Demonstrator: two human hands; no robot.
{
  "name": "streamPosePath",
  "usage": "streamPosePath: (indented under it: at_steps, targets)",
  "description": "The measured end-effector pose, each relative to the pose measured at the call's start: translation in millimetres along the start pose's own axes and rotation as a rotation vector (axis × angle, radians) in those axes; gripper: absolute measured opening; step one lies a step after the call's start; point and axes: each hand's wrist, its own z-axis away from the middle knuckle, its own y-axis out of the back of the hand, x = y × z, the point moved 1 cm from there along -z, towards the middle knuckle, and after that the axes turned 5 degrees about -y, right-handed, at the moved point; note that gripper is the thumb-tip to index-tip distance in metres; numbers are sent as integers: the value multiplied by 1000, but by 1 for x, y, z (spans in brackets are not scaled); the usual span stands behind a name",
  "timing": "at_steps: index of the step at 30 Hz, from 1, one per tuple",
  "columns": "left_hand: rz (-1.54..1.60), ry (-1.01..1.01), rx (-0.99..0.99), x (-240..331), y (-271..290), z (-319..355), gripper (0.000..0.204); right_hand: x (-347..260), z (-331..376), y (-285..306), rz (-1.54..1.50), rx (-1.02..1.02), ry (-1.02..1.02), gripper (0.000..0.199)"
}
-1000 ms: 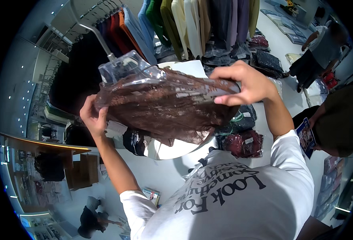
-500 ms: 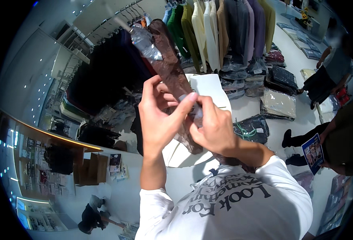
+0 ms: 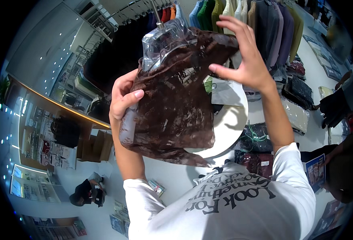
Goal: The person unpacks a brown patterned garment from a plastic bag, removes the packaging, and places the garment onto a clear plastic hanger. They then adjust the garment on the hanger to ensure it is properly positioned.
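Bagged garment: dark brown, inside a clear glossy plastic bag. Round table: white. Hanging shirts: blue, green, olive, beige, grey, purple. Person's T-shirt: white with black lettering. Folded packs: dark green, maroon.

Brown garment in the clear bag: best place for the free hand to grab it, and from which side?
Judging by its pose, the right hand should pinch the upper right corner of the bagged brown garment, coming from the right. The left hand already pinches the left edge, and the lower part hangs limp.
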Motion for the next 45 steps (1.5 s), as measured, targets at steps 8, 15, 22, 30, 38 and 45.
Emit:
streamPosePath:
  at_steps: [8,15,22,30,38,45]
  targets:
    - [124,18,2,6,8,4,67,41,-21,-7,-591,-768,-155,27]
    - [-384,163,61,-3,74,25,42,57,3,1,-534,-669,-365,23]
    - [-205,191,138,-49,92,42,35,83,19,18,-510,-711,-454,32]
    - [-343,288,469,-75,59,32,18,90,27,32,-436,-738,-511,29]
    - [-664,-140,780,-89,35,26,10,88,32,35,-435,-775,-631,34]
    - [-748,-228,551,-88,26,27,10,93,41,38,-440,-790,-647,33]
